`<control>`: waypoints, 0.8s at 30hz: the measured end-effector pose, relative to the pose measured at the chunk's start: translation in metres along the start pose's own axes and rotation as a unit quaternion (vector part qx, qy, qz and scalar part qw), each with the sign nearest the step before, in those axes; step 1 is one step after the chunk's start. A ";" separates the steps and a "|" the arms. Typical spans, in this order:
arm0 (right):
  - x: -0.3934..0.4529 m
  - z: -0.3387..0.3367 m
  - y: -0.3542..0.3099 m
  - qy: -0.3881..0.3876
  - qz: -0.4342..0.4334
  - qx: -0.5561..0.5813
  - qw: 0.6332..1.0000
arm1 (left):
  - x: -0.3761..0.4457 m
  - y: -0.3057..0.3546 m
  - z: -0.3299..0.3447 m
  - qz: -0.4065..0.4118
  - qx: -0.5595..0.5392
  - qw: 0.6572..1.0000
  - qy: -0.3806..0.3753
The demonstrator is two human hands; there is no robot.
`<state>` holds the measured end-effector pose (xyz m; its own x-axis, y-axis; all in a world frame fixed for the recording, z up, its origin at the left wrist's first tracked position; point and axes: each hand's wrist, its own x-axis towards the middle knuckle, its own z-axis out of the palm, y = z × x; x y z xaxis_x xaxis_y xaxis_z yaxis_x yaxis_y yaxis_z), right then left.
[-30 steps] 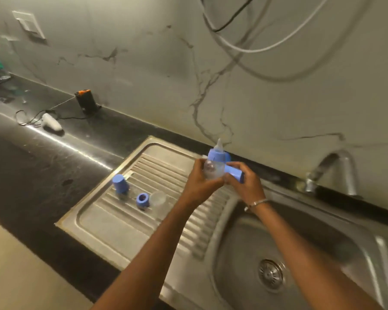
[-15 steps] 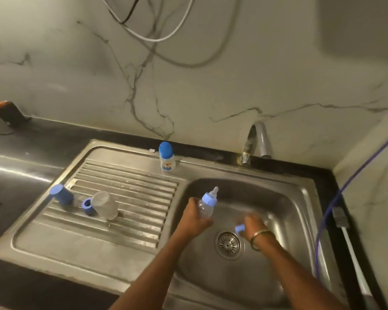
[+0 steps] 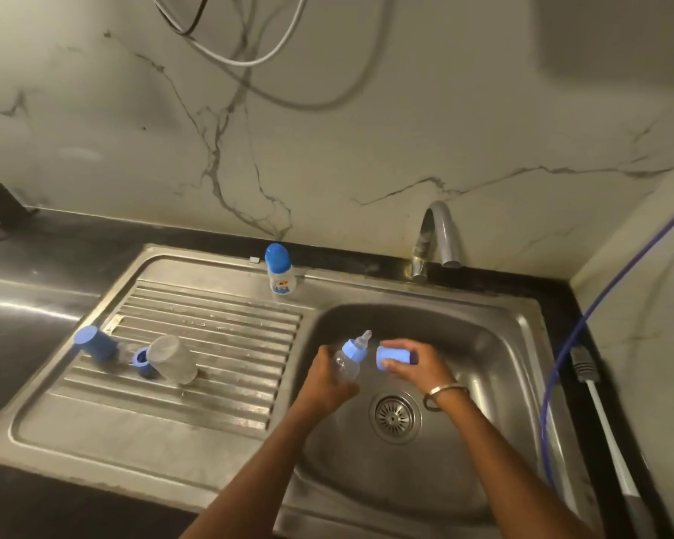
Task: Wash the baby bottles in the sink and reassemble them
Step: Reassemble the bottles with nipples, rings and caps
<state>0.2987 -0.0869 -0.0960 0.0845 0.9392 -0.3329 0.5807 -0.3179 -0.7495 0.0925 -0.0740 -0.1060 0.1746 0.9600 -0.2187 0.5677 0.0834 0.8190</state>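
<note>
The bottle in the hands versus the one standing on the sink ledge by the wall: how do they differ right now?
The held bottle has its teat bare; the ledge bottle wears its blue cap. The held bottle is tilted over the basin in the left hand, while the ledge bottle stands upright, untouched. The held bottle's body looks clear; the ledge bottle's looks white with a printed label. The right hand holds a loose blue cap. Both have blue tops.

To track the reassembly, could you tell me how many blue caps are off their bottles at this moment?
2: one blue cap held in the right hand over the sink, and another cap lying on the draining board at its left end.
</note>
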 end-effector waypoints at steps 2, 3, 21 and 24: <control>-0.003 0.000 0.007 -0.031 0.020 -0.089 0.995 | 0.000 -0.003 0.003 -0.011 0.007 1.000 -0.010; -0.003 0.001 0.014 -0.022 0.035 -0.098 0.994 | -0.002 -0.003 0.005 -0.010 0.008 1.000 -0.013; -0.005 -0.020 0.010 0.060 -0.054 0.111 0.991 | 0.010 0.005 0.006 0.040 0.025 0.999 -0.011; -0.002 -0.033 0.000 0.054 -0.108 0.119 0.986 | 0.013 0.007 0.004 0.066 0.054 0.996 -0.011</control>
<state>0.3251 -0.0846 -0.0763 0.0723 0.9925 -0.0988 0.3893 -0.1193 -0.9134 0.1021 -0.0617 -0.1057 0.2709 0.9543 -0.1259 0.6221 -0.0737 0.7794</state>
